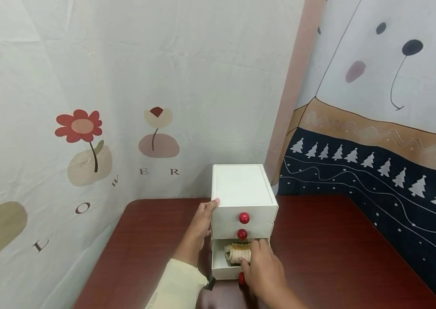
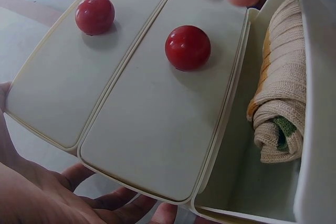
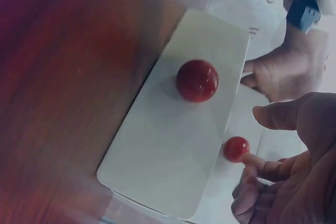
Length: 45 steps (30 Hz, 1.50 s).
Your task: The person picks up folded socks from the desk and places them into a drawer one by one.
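Observation:
A small white drawer cabinet (image 1: 242, 184) has its bottom drawer (image 1: 223, 274) pulled out. Inside that drawer lies a rolled-up ribbed knit bundle (image 2: 286, 77), beige with orange and green parts. My left hand (image 1: 199, 227) rests along the cabinet's left side, fingers extended, its thumb at the top front corner. Over the right part of the drawer is my right hand (image 1: 267, 268), which partly covers the bundle in the head view. In the right wrist view its thumb and index finger stand apart with nothing between them, near a red knob (image 3: 236, 149).
Two upper drawers, each with a red knob (image 1: 244, 218), are closed. The cabinet stands on a dark red-brown table (image 1: 318, 240). Behind it hangs a white cloth (image 1: 187, 86) printed with flowers; a bear-patterned cloth (image 1: 376, 193) covers the right side.

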Available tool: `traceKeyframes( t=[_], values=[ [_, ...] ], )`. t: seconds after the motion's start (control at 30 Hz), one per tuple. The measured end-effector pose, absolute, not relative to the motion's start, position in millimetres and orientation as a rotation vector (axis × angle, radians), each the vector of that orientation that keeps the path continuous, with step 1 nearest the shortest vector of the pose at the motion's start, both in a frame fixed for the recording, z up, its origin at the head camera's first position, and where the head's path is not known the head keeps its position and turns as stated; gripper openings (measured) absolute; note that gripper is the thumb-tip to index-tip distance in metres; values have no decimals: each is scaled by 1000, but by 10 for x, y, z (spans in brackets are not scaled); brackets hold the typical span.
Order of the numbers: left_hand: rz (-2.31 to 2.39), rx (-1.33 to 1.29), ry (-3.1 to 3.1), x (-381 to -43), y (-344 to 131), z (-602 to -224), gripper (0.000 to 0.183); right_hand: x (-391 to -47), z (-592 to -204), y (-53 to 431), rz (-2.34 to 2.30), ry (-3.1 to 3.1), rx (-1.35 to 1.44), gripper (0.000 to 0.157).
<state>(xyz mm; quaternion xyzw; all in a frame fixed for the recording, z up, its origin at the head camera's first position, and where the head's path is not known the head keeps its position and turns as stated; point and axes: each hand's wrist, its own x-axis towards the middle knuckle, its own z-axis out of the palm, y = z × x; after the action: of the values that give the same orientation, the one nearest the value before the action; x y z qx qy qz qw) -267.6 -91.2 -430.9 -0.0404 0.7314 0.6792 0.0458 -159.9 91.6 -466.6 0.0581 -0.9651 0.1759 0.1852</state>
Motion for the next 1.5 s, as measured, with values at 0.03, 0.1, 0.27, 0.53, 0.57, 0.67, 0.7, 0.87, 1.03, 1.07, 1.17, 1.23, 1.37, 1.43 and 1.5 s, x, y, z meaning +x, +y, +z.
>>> traceKeyframes(
  t=[0.03, 0.1, 0.27, 0.53, 0.57, 0.67, 0.7, 0.87, 1.03, 1.07, 1.17, 1.23, 1.37, 1.43, 1.5],
  values=[
    [2073, -122, 2236, -2675, -913, -4305, 75, -1576, -4668, 907, 475, -2738, 157, 38],
    [2074, -119, 2240, -2672, -913, -4294, 76, -1539, -4671, 896, 438, -2792, 140, 39],
    [2077, -118, 2237, -2668, -913, -4284, 77, -1503, -4693, 878, 406, -2992, 99, 45],
    [2074, -122, 2237, -2667, -912, -4302, 76, -1534, -4789, 847, 399, -3083, 93, 48],
    [2075, -121, 2236, -2668, -912, -4303, 76, -1539, -4797, 846, 401, -3078, 97, 48],
    [2075, -121, 2240, -2668, -913, -4304, 77, -1553, -4811, 847, 407, -3059, 126, 47],
    [2074, -120, 2242, -2668, -913, -4305, 78, -1556, -4815, 849, 408, -3052, 139, 47],
    [2070, -126, 2242, -2667, -912, -4306, 79, -1566, -4821, 854, 407, -3060, 168, 46],
    [2079, -131, 2234, -2661, -911, -4301, 78, -1593, -4830, 844, 432, -3043, 173, 44],
    [2079, -133, 2235, -2661, -912, -4302, 77, -1603, -4831, 839, 438, -3038, 168, 44],
    [2081, -131, 2232, -2664, -912, -4303, 76, -1639, -4836, 825, 449, -3021, 151, 43],
    [2079, -129, 2232, -2667, -912, -4306, 75, -1661, -4834, 819, 449, -3012, 144, 43],
    [2075, -133, 2234, -2670, -912, -4306, 74, -1715, -4836, 807, 450, -2991, 146, 43],
    [2076, -134, 2230, -2671, -910, -4307, 74, -1745, -4839, 803, 455, -2979, 144, 42],
    [2075, -134, 2230, -2670, -906, -4303, 75, -1775, -4843, 799, 462, -2975, 139, 43]
  ],
)
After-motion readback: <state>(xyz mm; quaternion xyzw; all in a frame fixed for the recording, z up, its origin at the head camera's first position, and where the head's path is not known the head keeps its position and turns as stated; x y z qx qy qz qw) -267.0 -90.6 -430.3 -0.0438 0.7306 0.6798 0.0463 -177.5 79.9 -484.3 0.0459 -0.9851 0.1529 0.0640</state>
